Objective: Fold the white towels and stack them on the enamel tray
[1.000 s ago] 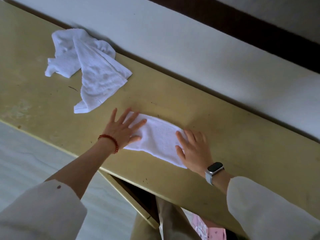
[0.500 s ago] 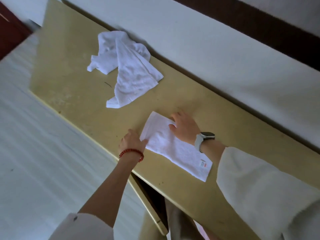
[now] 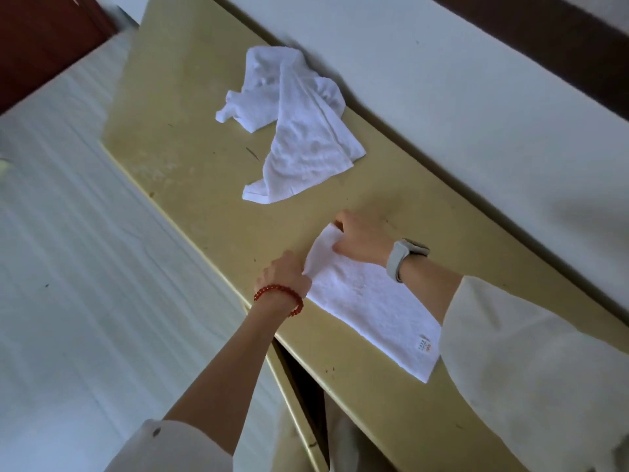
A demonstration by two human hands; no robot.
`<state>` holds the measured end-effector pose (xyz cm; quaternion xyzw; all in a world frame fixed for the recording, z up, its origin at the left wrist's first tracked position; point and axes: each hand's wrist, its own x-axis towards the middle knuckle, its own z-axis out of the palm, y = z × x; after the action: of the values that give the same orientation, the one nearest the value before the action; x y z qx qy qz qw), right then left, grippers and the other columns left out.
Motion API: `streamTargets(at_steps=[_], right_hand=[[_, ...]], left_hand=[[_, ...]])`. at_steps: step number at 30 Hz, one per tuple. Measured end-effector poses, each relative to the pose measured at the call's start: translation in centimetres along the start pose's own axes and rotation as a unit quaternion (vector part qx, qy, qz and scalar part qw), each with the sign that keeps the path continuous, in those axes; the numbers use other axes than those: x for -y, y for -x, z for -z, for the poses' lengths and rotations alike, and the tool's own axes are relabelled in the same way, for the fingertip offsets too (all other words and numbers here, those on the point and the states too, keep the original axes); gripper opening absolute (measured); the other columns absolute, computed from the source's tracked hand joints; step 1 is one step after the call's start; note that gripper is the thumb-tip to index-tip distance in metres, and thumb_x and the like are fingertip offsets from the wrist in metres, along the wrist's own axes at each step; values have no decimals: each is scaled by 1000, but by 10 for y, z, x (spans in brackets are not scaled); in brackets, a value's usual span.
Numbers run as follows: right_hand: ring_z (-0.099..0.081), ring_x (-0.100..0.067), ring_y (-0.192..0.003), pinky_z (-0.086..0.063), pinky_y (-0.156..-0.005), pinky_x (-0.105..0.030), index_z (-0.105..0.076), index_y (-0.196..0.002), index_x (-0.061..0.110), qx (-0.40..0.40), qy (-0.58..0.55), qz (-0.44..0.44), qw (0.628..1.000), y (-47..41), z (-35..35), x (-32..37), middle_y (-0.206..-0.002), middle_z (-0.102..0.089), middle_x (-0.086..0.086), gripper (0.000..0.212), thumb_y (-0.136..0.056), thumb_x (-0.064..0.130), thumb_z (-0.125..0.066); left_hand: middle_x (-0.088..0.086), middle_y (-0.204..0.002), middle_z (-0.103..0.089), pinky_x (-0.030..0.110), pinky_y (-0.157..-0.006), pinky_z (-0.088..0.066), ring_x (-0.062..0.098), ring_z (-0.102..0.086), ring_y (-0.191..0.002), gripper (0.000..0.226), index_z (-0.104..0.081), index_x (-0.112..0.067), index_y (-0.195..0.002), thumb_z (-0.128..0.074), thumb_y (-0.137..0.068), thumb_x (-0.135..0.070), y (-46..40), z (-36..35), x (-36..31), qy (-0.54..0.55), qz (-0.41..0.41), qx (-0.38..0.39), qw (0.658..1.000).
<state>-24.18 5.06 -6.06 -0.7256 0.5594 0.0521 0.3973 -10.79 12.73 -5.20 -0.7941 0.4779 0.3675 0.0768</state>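
Note:
A white towel (image 3: 371,308) folded into a long strip lies on the yellowish table (image 3: 190,131), with a small label near its right end. My left hand (image 3: 286,270), with a red bead bracelet, pinches the strip's near left corner. My right hand (image 3: 360,240), with a grey watch on the wrist, pinches the far left corner, and that end is lifted slightly off the table. A second white towel (image 3: 299,131) lies crumpled farther along the table to the left. No enamel tray is in view.
The table runs along a pale wall (image 3: 476,97) with a dark band above. Pale floor (image 3: 68,267) lies below the table's near edge. A dark red door or cabinet (image 3: 41,39) shows at the top left. A drawer gap opens under the table.
Both hands went from pressing flat on the strip to its left end, where they now pinch the two corners and lift them. The view swung left.

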Motion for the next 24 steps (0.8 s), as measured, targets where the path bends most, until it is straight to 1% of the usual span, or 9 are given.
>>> streamTargets(at_steps=[2,4,7,9,12,15,18,21,24], right_hand=[[-42,-11,-68,-31,-54,-19,-50,-100,7,29,-84,20,996,3,8,0,-83,-49,-1,15,-86,11,-56],[-39,-5,-62,-31,-59,-19,-48,-82,14,32,-105,43,993,3,16,0,-72,-44,8,10,-89,13,-55],[-36,-4,-60,-30,-57,-17,-50,-77,12,13,-110,63,992,-1,28,1,-68,-41,7,13,-89,7,-52],[-38,-7,-61,-32,-57,-18,-54,-88,7,-24,-92,88,992,-2,38,4,-71,-43,4,3,-88,5,-51],[-47,-15,-73,-39,-66,-27,-56,-97,4,-120,-11,129,984,1,48,1,-92,-46,4,11,-87,8,-53],[-50,-22,-69,-38,-59,-29,-59,-95,5,-190,45,164,967,15,50,-9,-99,-52,-4,11,-84,8,-56],[-52,-25,-56,-38,-51,-27,-64,-89,9,-222,74,196,952,42,41,-26,-84,-62,-5,12,-79,3,-59],[-47,-19,-45,-37,-47,-25,-65,-87,13,-197,64,179,962,69,29,-48,-56,-57,-1,17,-76,1,-61],[-45,-11,-43,-39,-46,-21,-61,-82,15,-132,-120,83,980,87,16,-64,-55,-54,5,21,-78,-5,-56]], left_hand=[[9,-109,-58,32,-81,-44,28,-55,-99,29,-48,-10,-109,-58,-82,-15,-5,6,5,71,1,25,997],[8,-108,-57,27,-79,-43,26,-54,-100,33,-51,-8,-109,-63,-79,-13,-10,13,6,123,-8,31,992],[6,-89,-54,18,-62,-38,21,-51,-84,14,-58,-10,-93,-61,-80,-9,-17,30,4,129,-47,-2,991],[8,-86,-59,21,-63,-37,21,-52,-82,12,-64,-8,-93,-60,-82,-9,-21,40,2,135,-71,-58,987],[10,-93,-63,24,-67,-35,24,-55,-84,15,-64,-2,-96,-59,-83,-9,-20,46,-2,126,-106,-188,968],[11,-89,-60,27,-60,-34,29,-56,-78,10,-63,-3,-90,-62,-80,-4,-3,41,-6,90,-174,-287,938],[9,-70,-58,23,-46,-34,27,-57,-60,15,-62,-5,-74,-71,-64,3,13,20,-1,28,-278,-339,899],[4,-65,-56,21,-43,-37,23,-55,-55,4,-61,-9,-69,-59,-70,-5,28,-8,7,0,-353,-331,875],[3,-63,-55,23,-41,-41,23,-53,-52,13,-61,-10,-66,-50,-73,-12,40,-33,9,-20,-383,-312,869]])
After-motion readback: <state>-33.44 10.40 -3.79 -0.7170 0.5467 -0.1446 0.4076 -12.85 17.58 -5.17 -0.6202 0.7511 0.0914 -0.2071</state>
